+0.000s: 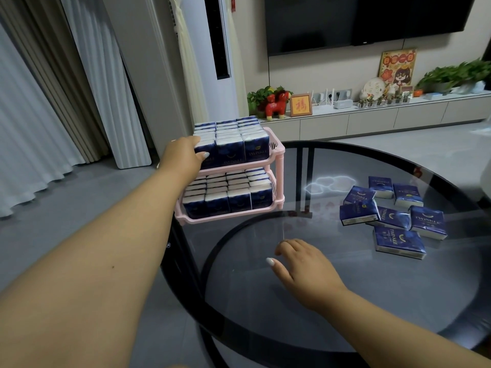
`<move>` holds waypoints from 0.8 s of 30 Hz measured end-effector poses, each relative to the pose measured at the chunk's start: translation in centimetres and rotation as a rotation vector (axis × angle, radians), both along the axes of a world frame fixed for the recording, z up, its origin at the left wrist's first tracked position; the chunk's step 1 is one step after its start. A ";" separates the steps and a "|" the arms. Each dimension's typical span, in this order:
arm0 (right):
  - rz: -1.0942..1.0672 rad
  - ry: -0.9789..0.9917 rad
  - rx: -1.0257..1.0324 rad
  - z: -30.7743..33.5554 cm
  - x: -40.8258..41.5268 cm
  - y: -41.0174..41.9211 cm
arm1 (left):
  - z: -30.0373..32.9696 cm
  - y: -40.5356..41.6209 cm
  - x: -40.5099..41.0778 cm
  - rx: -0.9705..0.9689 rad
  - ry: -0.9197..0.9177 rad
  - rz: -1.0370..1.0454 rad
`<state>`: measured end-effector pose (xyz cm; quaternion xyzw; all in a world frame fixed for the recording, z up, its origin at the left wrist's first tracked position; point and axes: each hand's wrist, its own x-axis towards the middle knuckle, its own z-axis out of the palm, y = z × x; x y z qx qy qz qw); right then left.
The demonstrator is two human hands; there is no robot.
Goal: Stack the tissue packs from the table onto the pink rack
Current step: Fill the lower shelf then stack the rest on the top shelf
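My left hand (183, 155) grips the front-left tissue pack (204, 147) on the pink rack (276, 152) top tier; both tiers packed full. Right hand (300, 266) rests on the glass table (318, 328) right of the rack, fingers loosely bent, holding nothing. Seven loose packs (390, 216) lie further right of the rack.

There is one pink rack (276, 152) with two shelves, and both shelves are full of blue tissue packs, too many and too squeezed together to count. Seven loose tissue packs (382, 216) lie on one round glass table (265, 314). Two hands show, a left hand (183, 158) and a right hand (305, 269).
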<state>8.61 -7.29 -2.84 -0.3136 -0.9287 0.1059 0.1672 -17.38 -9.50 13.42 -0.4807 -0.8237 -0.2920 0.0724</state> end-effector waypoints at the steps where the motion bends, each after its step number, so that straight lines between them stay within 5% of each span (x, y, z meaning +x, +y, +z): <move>1: 0.001 0.000 0.000 0.0 0.0 0.0 | -0.1 0.0 0.0 -0.018 0.018 0.012; 12: 0.001 0.022 0.008 -0.3 0.0 0.3 | -0.9 0.1 0.0 -0.075 0.196 0.041; 20: 0.005 0.047 -0.005 -0.3 -0.1 0.3 | -1.2 -1.8 6.8 0.355 0.144 0.012; 24: -0.002 0.101 -0.097 -0.3 0.1 0.5 | -4.5 -2.1 11.0 0.406 0.062 -0.125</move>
